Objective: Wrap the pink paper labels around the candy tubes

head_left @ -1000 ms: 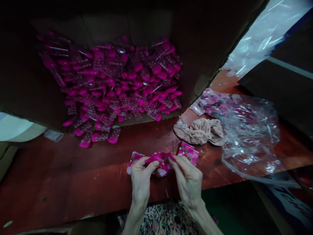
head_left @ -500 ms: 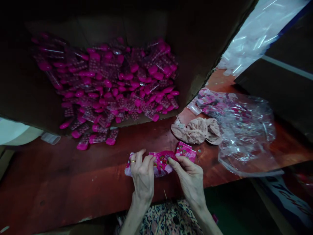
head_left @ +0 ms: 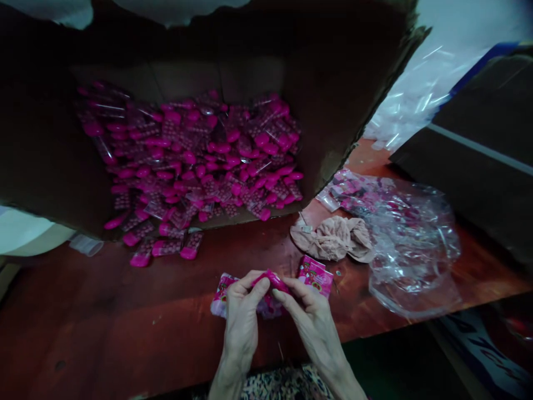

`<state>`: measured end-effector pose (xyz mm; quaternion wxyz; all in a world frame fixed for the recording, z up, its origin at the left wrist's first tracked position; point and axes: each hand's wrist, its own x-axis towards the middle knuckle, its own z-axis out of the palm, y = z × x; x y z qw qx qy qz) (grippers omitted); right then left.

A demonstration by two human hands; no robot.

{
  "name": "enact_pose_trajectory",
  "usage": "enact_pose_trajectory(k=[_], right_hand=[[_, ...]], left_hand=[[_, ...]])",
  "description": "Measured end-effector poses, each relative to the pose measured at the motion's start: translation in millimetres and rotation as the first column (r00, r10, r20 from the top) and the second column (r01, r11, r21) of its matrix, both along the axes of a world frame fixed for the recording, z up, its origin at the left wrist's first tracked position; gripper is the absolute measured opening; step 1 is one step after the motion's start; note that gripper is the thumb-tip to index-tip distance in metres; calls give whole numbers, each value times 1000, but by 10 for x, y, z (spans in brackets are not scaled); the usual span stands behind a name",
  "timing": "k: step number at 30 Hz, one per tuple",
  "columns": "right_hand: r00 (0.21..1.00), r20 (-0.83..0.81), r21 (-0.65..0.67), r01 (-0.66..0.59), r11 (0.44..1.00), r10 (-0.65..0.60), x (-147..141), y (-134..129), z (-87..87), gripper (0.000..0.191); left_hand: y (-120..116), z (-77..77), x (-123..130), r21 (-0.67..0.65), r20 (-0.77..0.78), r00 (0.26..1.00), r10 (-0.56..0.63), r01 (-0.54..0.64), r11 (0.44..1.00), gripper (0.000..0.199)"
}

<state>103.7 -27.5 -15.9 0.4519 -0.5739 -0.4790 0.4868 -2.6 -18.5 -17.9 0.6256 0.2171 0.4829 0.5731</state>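
the left hand (head_left: 241, 319) and the right hand (head_left: 313, 321) meet near the front edge of the bench (head_left: 104, 316), each with its grip pinched on the same pink wrapper (head_left: 272, 280), thumbs against fingers. the wrapper sits between the two hands, over the bench, and looks bunched; its contents are hard to make out. just beside the left hand lies a printed packet (head_left: 220, 297), partly covered by the fingers; a pink stack (head_left: 315, 275) lies just past the right hand. farther back, a large carton (head_left: 328, 111) holds a heap of clear packs (head_left: 200, 166) with pink ends, a few lying at its front edge. to the right are a crumpled beige cloth (head_left: 333, 239) and a clear plastic bag (head_left: 412, 250)
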Motion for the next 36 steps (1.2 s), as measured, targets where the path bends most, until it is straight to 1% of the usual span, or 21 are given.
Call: enact_pose_trajectory(k=[3,5,7,8,9,10,11,12,14,15,17,19,21,23,26,28,30,31,33,36], right_hand=[[999,42,23,-33,999,32,-14,19,46,18],[984,152,74,-104,992,92,-13,57,92,24],[940,314,144,-188,971,136,1,170,139,32],[896,426,190,-222,956,124,8,266,155,33],[838,539,238,-247,939,83,11,389,158,32],[762,647,285,-264,922,18,5,536,146,27],[656,752,329,-290,899,-63,-14,695,117,24],[603,791,341,-292,894,-105,-45,856,68,24],[541,830,334,-295,895,-131,-147,1126,-74,28],[519,844,325,-293,899,-136,-210,1213,-157,31],[476,869,304,-298,905,-135,-326,1273,-308,39],[443,887,288,-308,907,-132,-383,1233,-385,42],[418,898,287,-311,906,-141,-347,1216,-342,39],[400,899,311,-291,905,-181,-236,1334,-187,41],[379,883,375,-216,902,-276,-53,1768,87,51],[377,871,388,-135,912,-315,-2,2079,170,52],[377,863,390,-73,918,-336,-18,2268,143,55],[380,858,391,-43,919,-347,-40,2300,100,57],[388,845,395,9,919,-367,-78,2252,-5,57],[407,834,395,36,918,-374,-94,2025,-127,48]], left_hand=[[20,10,-43,-42,41,992,120,-118,992,7],[47,8,-85,-122,128,969,211,-195,973,15],[86,-5,-149,-194,202,942,267,-228,954,20],[105,-15,-189,-222,231,929,289,-239,945,21],[124,-25,-232,-243,253,915,315,-255,936,21],[138,-35,-275,-261,268,900,344,-276,925,20],[149,-42,-317,-276,277,884,375,-301,913,18],[155,-46,-355,-292,285,870,403,-322,901,17],[153,-41,-415,-315,285,851,441,-351,882,13],[146,-35,-437,-329,287,843,455,-360,873,11],[129,-22,-475,-356,292,829,477,-368,859,10],[117,-22,-515,-382,292,816,499,-378,843,10],[117,-37,-564,-404,282,807,519,-391,827,11],[125,-58,-618,-423,272,796,540,-406,810,12],[125,-86,-685,-434,272,778,566,-426,794,12],[107,-105,-714,-441,274,769,578,-433,786,12],[82,-128,-731,-437,276,769,576,-434,788,11],[72,-139,-736,-431,278,770,575,-434,791,11],[63,-153,-740,-425,285,767,575,-436,793,11],[74,-140,-730,-450,301,758,579,-422,787,12]])
